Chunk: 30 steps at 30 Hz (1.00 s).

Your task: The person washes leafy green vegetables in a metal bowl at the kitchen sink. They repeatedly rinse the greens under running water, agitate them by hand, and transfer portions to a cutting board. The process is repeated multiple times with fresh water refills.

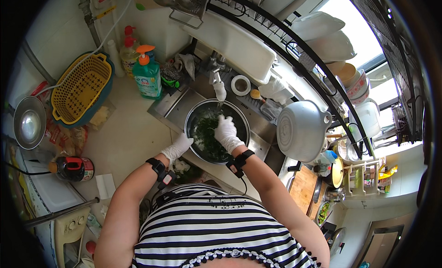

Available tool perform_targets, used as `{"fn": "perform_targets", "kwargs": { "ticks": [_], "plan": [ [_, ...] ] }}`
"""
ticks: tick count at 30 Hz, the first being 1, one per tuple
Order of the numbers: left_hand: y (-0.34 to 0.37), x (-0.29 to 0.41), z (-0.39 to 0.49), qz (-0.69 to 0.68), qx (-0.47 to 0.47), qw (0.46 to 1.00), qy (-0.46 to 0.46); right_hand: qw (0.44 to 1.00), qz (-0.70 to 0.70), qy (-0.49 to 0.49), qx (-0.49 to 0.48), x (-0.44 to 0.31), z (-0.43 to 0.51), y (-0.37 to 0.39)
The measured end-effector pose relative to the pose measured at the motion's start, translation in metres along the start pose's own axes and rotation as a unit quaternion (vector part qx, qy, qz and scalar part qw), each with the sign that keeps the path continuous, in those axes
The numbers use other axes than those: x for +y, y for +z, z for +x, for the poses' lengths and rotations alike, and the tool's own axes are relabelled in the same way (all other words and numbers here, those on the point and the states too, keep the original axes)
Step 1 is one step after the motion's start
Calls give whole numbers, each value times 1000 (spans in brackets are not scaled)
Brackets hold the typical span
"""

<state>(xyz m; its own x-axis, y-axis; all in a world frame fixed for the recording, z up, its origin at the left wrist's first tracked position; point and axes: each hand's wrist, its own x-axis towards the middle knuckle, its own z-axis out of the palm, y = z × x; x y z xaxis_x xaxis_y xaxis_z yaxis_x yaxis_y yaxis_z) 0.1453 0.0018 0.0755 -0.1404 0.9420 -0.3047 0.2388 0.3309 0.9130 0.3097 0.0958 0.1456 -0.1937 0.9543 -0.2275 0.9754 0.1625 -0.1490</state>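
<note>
A round metal basin [246, 120] sits over the sink [179, 103], holding water and dark leafy greens [207, 129]. Water runs into it from the faucet [219, 90]. My left hand [181, 146], in a white glove, grips the basin's left rim. In the basin, my right hand [227, 131], gloved too, is at the right side of the greens with its fingers curled; whether it holds any leaves cannot be told. Some leafy greens [188, 174] lie below my left hand, near the counter's front edge.
Left of the sink stand a green pump bottle [147, 78] and a yellow basket [81, 91]. A large pale pot [302, 131] is at the right, with a cutting board [303, 188] and a knife [317, 190] beyond. A black dish rack [286, 31] arches above the sink's back.
</note>
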Motion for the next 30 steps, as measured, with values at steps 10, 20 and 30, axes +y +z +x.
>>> {"fn": "perform_targets", "kwargs": {
  "ticks": [10,20,30],
  "plan": [
    [1,3,-1,-29,2,999,17,943,-80,-232,-224,6,-1,11],
    [9,-20,11,14,16,1000,5,954,-112,-199,-193,11,-8,0],
    [5,3,1,6,28,999,-28,958,-101,-173,-206,44,-11,7]
  ]
}}
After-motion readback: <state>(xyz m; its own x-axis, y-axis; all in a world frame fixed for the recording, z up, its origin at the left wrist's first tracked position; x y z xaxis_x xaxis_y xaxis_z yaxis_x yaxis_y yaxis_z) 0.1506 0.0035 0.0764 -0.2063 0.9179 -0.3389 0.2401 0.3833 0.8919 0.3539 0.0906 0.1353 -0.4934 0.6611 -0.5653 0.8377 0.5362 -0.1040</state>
